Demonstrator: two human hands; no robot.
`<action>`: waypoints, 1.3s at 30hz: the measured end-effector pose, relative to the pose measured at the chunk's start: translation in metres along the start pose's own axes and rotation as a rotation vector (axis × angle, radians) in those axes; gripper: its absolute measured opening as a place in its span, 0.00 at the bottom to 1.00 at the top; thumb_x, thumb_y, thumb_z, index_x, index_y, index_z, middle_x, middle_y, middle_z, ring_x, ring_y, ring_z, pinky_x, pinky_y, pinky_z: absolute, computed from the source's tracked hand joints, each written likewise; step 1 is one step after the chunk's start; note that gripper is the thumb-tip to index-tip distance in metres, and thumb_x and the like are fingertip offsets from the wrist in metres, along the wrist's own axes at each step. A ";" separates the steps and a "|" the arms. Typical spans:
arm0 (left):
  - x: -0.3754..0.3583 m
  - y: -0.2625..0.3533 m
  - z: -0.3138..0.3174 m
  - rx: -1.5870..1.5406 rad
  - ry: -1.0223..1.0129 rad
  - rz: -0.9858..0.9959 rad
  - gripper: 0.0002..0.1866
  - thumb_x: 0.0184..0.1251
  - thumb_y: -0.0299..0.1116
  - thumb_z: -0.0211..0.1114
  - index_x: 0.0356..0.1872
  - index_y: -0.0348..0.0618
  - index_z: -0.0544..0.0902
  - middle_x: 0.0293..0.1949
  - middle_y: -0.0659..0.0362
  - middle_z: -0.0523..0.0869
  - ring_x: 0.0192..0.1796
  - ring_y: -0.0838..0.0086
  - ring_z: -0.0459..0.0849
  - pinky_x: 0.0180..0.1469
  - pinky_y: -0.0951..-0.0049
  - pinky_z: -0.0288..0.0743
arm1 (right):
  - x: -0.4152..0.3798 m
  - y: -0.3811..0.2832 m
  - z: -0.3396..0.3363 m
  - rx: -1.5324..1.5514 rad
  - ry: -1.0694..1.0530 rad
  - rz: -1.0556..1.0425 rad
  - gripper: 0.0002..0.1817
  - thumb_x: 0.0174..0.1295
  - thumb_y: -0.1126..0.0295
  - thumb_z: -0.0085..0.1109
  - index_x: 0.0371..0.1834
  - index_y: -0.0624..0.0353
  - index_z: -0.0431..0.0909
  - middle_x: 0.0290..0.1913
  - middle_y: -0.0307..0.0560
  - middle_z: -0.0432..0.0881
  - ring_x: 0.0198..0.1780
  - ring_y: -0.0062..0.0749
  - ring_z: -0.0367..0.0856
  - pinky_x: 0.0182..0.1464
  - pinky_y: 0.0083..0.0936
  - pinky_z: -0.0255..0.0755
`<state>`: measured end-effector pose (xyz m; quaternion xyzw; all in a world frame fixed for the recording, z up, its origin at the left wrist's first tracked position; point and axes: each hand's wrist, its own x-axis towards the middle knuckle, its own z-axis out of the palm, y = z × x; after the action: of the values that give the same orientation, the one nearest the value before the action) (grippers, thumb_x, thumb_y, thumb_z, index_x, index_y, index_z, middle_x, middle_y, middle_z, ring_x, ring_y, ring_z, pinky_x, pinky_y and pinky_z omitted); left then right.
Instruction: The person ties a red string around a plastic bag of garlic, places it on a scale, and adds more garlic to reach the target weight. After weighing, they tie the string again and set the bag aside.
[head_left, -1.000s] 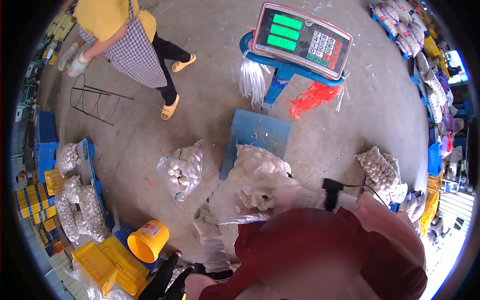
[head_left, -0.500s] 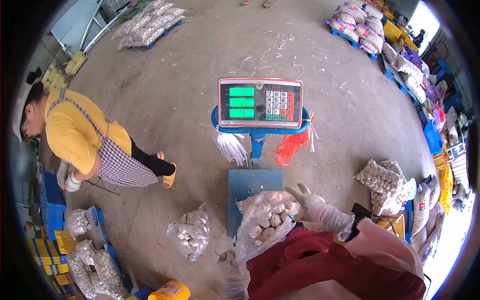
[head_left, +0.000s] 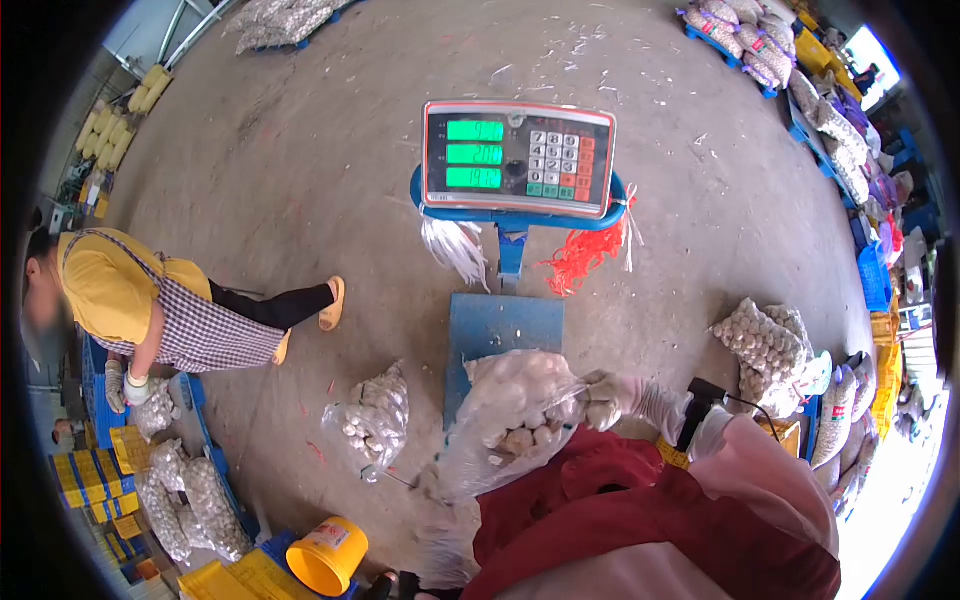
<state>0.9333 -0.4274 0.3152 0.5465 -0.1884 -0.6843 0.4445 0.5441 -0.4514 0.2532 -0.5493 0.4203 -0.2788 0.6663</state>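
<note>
A clear plastic bag of garlic bulbs [head_left: 520, 400] rests against the blue platform [head_left: 475, 340] of a scale, its lower side near my maroon apron. My gloved right hand [head_left: 602, 402] is closed on the bag's right edge. To the left of the bag is my gloved left hand [head_left: 430, 486], blurred and partly hidden. A thin dark rod [head_left: 402, 482] sticks out of it to the left. The scale's display [head_left: 518, 158] glows green above the platform; white ties [head_left: 455, 248] and red ties [head_left: 585, 258] hang below it.
Another bag of garlic [head_left: 372, 415] lies on the floor at left, and more garlic sacks [head_left: 765, 345] lie at right. A yellow bucket [head_left: 328, 555] stands lower left. A co-worker in a checked apron [head_left: 215, 325] bends over blue crates [head_left: 100, 390].
My right hand has gone from spread fingers to a grip on the bag's edge. The bag's mouth looks narrower. The view has tilted down, and the co-worker has stepped left.
</note>
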 end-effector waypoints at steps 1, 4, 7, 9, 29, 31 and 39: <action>-0.002 0.002 -0.002 -0.016 0.002 -0.012 0.12 0.66 0.33 0.60 0.22 0.47 0.72 0.20 0.70 0.68 0.19 0.84 0.66 0.18 0.79 0.57 | 0.000 -0.005 0.014 0.204 -0.026 0.056 0.10 0.67 0.69 0.49 0.41 0.64 0.77 0.31 0.45 0.82 0.31 0.29 0.81 0.35 0.27 0.76; 0.002 0.008 0.005 -0.024 -0.008 -0.016 0.12 0.66 0.32 0.59 0.21 0.47 0.72 0.21 0.69 0.69 0.20 0.83 0.67 0.19 0.79 0.59 | 0.003 -0.037 0.053 0.806 -0.103 0.218 0.11 0.68 0.70 0.47 0.44 0.65 0.75 0.31 0.47 0.82 0.30 0.29 0.81 0.33 0.25 0.76; 0.008 0.007 0.030 -0.049 -0.011 -0.015 0.12 0.66 0.31 0.58 0.21 0.46 0.71 0.22 0.69 0.70 0.21 0.83 0.68 0.20 0.80 0.60 | -0.003 -0.068 0.073 1.032 -0.092 0.286 0.10 0.67 0.70 0.47 0.33 0.65 0.75 0.27 0.45 0.78 0.26 0.26 0.79 0.29 0.23 0.75; 0.004 0.011 0.029 -0.131 0.002 0.005 0.12 0.67 0.31 0.58 0.21 0.46 0.71 0.23 0.68 0.71 0.22 0.83 0.69 0.21 0.80 0.61 | -0.008 -0.078 0.079 1.111 -0.079 0.276 0.10 0.66 0.70 0.47 0.32 0.65 0.74 0.27 0.46 0.78 0.25 0.26 0.78 0.26 0.22 0.74; -0.018 0.006 -0.035 1.451 -0.001 0.911 0.14 0.50 0.32 0.64 0.39 0.38 0.79 0.29 0.56 0.80 0.31 0.59 0.80 0.30 0.62 0.74 | 0.048 0.058 0.027 0.063 0.129 0.215 0.35 0.52 0.72 0.71 0.65 0.57 0.67 0.52 0.41 0.81 0.52 0.27 0.77 0.54 0.30 0.74; -0.016 -0.003 -0.060 1.458 -0.047 0.840 0.17 0.49 0.36 0.65 0.41 0.40 0.79 0.29 0.55 0.81 0.31 0.58 0.81 0.31 0.61 0.74 | 0.059 0.042 0.056 0.302 0.123 0.079 0.25 0.54 0.74 0.68 0.57 0.60 0.74 0.50 0.43 0.81 0.50 0.30 0.78 0.54 0.32 0.73; -0.002 -0.024 -0.036 0.194 0.361 -0.013 0.11 0.54 0.36 0.62 0.36 0.44 0.78 0.26 0.60 0.79 0.27 0.66 0.78 0.27 0.65 0.71 | 0.008 -0.025 0.085 0.496 0.342 -0.053 0.10 0.48 0.74 0.71 0.33 0.58 0.80 0.35 0.44 0.82 0.38 0.32 0.80 0.40 0.27 0.75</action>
<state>0.9565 -0.4050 0.2867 0.7017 -0.1671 -0.5569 0.4118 0.6239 -0.4215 0.2789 -0.3255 0.4310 -0.4789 0.6920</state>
